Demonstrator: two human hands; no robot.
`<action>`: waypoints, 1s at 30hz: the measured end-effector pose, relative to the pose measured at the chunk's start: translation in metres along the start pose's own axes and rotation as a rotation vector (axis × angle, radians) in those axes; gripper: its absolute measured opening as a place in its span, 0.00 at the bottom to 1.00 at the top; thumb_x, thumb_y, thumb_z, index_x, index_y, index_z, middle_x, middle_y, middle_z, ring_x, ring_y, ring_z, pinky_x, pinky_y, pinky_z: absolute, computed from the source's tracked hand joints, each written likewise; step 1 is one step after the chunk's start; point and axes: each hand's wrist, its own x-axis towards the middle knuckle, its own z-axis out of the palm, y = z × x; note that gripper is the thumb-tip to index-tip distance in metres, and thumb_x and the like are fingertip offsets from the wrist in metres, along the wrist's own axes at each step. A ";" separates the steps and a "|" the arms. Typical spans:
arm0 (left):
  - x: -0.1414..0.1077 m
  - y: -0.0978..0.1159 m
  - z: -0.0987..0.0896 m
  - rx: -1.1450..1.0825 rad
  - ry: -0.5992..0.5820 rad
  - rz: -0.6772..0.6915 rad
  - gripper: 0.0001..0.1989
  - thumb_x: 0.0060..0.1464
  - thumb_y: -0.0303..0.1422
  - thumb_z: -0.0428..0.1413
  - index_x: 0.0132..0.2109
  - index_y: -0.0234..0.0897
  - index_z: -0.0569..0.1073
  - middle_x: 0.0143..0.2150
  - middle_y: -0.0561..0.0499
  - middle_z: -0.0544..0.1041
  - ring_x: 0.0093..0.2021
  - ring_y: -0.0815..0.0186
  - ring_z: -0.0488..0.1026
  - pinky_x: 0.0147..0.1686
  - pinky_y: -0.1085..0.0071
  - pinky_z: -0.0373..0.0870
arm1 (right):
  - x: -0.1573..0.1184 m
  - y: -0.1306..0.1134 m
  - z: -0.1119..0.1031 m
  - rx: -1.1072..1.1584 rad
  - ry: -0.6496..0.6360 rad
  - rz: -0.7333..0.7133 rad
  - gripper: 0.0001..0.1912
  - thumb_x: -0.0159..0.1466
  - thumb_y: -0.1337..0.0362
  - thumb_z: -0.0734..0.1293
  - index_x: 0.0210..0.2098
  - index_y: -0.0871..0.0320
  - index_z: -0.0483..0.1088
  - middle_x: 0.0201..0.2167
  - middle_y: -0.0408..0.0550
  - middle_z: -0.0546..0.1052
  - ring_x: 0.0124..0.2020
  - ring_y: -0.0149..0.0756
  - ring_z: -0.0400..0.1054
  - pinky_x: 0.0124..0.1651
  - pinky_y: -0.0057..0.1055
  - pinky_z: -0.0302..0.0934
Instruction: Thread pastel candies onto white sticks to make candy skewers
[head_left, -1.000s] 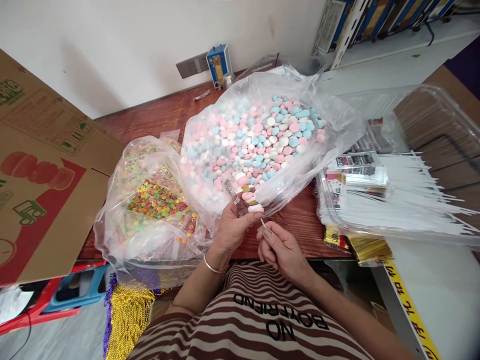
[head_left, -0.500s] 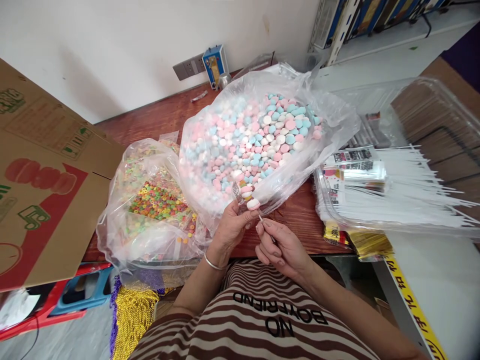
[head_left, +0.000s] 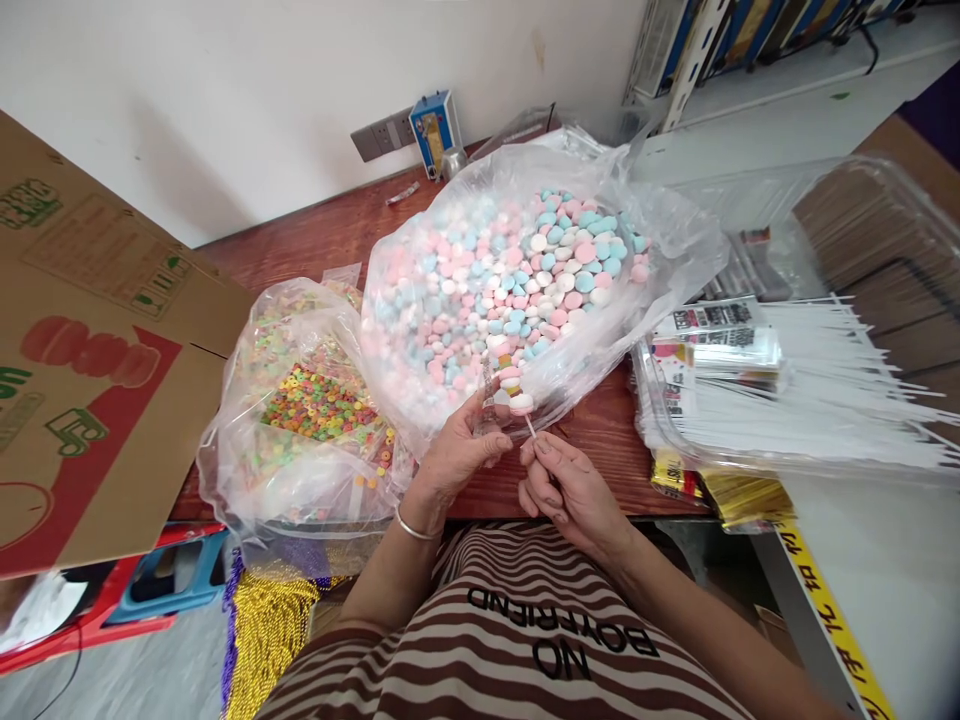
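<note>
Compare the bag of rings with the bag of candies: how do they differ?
The ring bag is smaller; the candy bag is larger. The ring bag holds small red, orange, yellow and green rings; the candy bag holds bigger pink, blue and white pieces. Both are see-through plastic and lie on the table.

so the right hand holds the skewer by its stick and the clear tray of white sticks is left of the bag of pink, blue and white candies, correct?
Not quite: in the head view the clear tray of white sticks is right of the bag of pink, blue and white candies. The right hand does hold the skewer by its stick.
</note>
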 end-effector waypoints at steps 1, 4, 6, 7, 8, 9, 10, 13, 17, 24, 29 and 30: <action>0.000 0.001 -0.001 0.018 0.003 0.001 0.35 0.46 0.43 0.71 0.61 0.40 0.74 0.42 0.49 0.82 0.18 0.80 0.59 0.19 0.76 0.52 | 0.000 0.000 -0.002 -0.026 0.008 -0.008 0.15 0.69 0.52 0.68 0.33 0.57 0.70 0.11 0.28 0.58 0.11 0.21 0.42 0.22 0.24 0.57; -0.001 0.005 -0.003 0.065 0.048 0.001 0.31 0.53 0.54 0.63 0.54 0.34 0.78 0.35 0.48 0.82 0.16 0.78 0.59 0.17 0.75 0.51 | -0.003 0.003 -0.010 -0.153 0.028 -0.036 0.15 0.70 0.52 0.66 0.35 0.57 0.71 0.12 0.29 0.58 0.12 0.21 0.44 0.23 0.25 0.58; -0.002 0.008 -0.005 0.098 0.070 -0.008 0.33 0.55 0.57 0.59 0.54 0.33 0.78 0.30 0.48 0.81 0.15 0.76 0.60 0.17 0.74 0.51 | -0.005 0.004 -0.015 -0.278 0.053 -0.059 0.16 0.71 0.51 0.65 0.37 0.57 0.71 0.13 0.30 0.59 0.13 0.23 0.47 0.22 0.25 0.55; -0.003 0.011 -0.007 0.126 0.077 -0.012 0.33 0.57 0.57 0.57 0.54 0.32 0.78 0.28 0.49 0.80 0.15 0.75 0.60 0.17 0.74 0.52 | -0.006 0.003 -0.018 -0.350 0.066 -0.077 0.16 0.71 0.50 0.64 0.39 0.57 0.71 0.13 0.31 0.59 0.13 0.24 0.49 0.21 0.25 0.53; -0.004 0.013 -0.009 0.163 0.087 -0.014 0.33 0.59 0.57 0.55 0.55 0.32 0.78 0.25 0.50 0.78 0.16 0.74 0.61 0.17 0.74 0.52 | -0.007 0.002 -0.020 -0.426 0.082 -0.101 0.16 0.72 0.50 0.63 0.40 0.57 0.72 0.13 0.32 0.60 0.14 0.25 0.50 0.20 0.24 0.51; -0.005 0.015 -0.011 0.200 0.101 -0.012 0.33 0.60 0.57 0.53 0.55 0.31 0.79 0.23 0.51 0.77 0.16 0.74 0.62 0.17 0.74 0.53 | -0.007 0.000 -0.021 -0.507 0.101 -0.134 0.16 0.72 0.50 0.63 0.41 0.57 0.72 0.14 0.32 0.60 0.15 0.26 0.51 0.20 0.25 0.49; -0.006 0.018 -0.013 0.227 0.116 -0.008 0.33 0.62 0.57 0.52 0.55 0.31 0.79 0.21 0.51 0.75 0.16 0.73 0.62 0.18 0.74 0.54 | -0.007 -0.003 -0.022 -0.590 0.124 -0.174 0.16 0.72 0.50 0.62 0.41 0.57 0.72 0.15 0.33 0.60 0.16 0.27 0.52 0.20 0.25 0.49; -0.006 0.022 -0.018 0.173 0.166 0.033 0.32 0.63 0.56 0.51 0.54 0.30 0.79 0.22 0.51 0.75 0.17 0.73 0.62 0.19 0.74 0.56 | -0.005 -0.012 -0.022 -0.866 0.208 -0.338 0.15 0.73 0.53 0.61 0.40 0.57 0.73 0.17 0.36 0.63 0.18 0.28 0.55 0.23 0.26 0.49; -0.002 0.021 -0.021 -0.084 0.235 0.116 0.25 0.57 0.50 0.61 0.48 0.31 0.81 0.31 0.48 0.77 0.26 0.72 0.71 0.24 0.76 0.63 | 0.003 -0.017 -0.021 -1.241 0.249 -0.552 0.13 0.73 0.59 0.60 0.39 0.57 0.73 0.24 0.41 0.74 0.23 0.30 0.65 0.28 0.27 0.54; -0.001 0.014 -0.027 -0.178 0.303 0.120 0.17 0.41 0.34 0.73 0.38 0.33 0.80 0.26 0.55 0.72 0.24 0.75 0.69 0.23 0.79 0.62 | 0.015 -0.015 -0.022 -1.745 0.255 -0.845 0.15 0.75 0.65 0.57 0.41 0.62 0.74 0.24 0.46 0.77 0.23 0.34 0.70 0.30 0.31 0.53; -0.001 0.009 -0.029 -0.198 0.352 0.109 0.18 0.38 0.36 0.74 0.33 0.32 0.76 0.24 0.57 0.70 0.19 0.78 0.65 0.19 0.80 0.59 | 0.018 -0.018 -0.013 -1.949 0.302 -0.993 0.16 0.74 0.67 0.58 0.37 0.62 0.75 0.19 0.44 0.74 0.20 0.34 0.63 0.29 0.33 0.49; -0.002 0.009 -0.030 -0.222 0.353 0.101 0.18 0.40 0.38 0.74 0.33 0.32 0.75 0.23 0.57 0.69 0.17 0.79 0.62 0.18 0.81 0.56 | 0.019 -0.019 -0.011 -1.984 0.304 -1.023 0.16 0.74 0.67 0.58 0.37 0.62 0.76 0.19 0.44 0.74 0.20 0.34 0.63 0.29 0.34 0.49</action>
